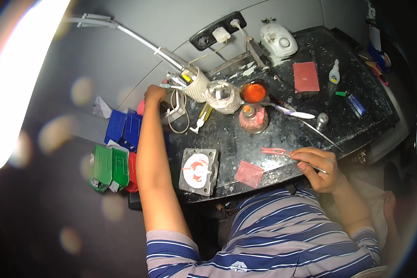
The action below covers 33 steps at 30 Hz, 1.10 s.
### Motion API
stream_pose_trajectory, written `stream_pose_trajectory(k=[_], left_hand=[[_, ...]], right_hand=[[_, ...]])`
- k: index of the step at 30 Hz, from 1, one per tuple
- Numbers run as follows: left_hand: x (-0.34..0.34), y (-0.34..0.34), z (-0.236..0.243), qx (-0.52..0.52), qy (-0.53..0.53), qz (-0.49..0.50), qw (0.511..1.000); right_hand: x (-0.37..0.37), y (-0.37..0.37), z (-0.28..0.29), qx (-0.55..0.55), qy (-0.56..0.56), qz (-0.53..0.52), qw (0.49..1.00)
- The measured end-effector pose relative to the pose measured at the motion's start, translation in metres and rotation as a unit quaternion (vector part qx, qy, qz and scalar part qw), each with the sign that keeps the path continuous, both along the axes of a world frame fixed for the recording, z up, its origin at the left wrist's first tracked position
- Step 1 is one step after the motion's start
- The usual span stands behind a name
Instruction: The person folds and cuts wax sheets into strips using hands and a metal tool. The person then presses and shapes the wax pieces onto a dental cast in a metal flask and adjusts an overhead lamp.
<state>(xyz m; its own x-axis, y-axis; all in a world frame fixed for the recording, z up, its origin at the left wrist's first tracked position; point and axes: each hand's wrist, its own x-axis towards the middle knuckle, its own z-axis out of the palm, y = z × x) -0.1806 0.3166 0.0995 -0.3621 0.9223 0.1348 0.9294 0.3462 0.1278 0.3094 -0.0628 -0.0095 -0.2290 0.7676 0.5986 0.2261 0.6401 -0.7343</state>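
My left hand (155, 94) reaches to the far left of the bench, beside a cream textured cup (197, 88) of pens and tools. Its fingers look curled; what they hold, if anything, is hidden. Over the front right, my right hand (320, 169) pinches a thin metal instrument (316, 167), and a narrow pink wax strip (272, 150) sits at its tip. A square pink wax sheet (249, 174) lies left of that hand. Near the front left edge, a grey metal mould (211, 172) holds a white plaster cast (194, 178) with red-pink patches on it.
A glass spirit lamp (253, 121), a bowl of orange-red material (255, 92) and a plastic-wrapped container (223, 98) stand mid-bench. Behind are a white machine (279, 41) and another wax sheet (306, 77). A long knife (326, 136) lies right. Green bins (107, 167) adjoin the left edge.
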Motion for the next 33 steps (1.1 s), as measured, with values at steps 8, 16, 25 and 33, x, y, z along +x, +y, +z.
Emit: stream_pose_trajectory(k=[8,16,25,33], left_hand=[[-0.012,-0.205,-0.002,0.177,-0.141,-0.180,0.957],[0.036,-0.357,-0.091,0.113,-0.380,-0.312,0.863],[0.149,-0.481,-0.116,0.256,-0.548,-0.330,0.725],[0.061,-0.384,-0.113,0.339,-0.428,-0.177,0.819]], right_hand=[[0.002,0.005,0.006,-0.005,-0.012,-0.002,1.000],[0.002,0.003,0.001,-0.100,0.124,0.067,0.985],[0.001,0.003,0.009,-0.224,0.201,0.064,0.951],[-0.014,0.003,0.007,-0.198,0.197,0.086,0.956]])
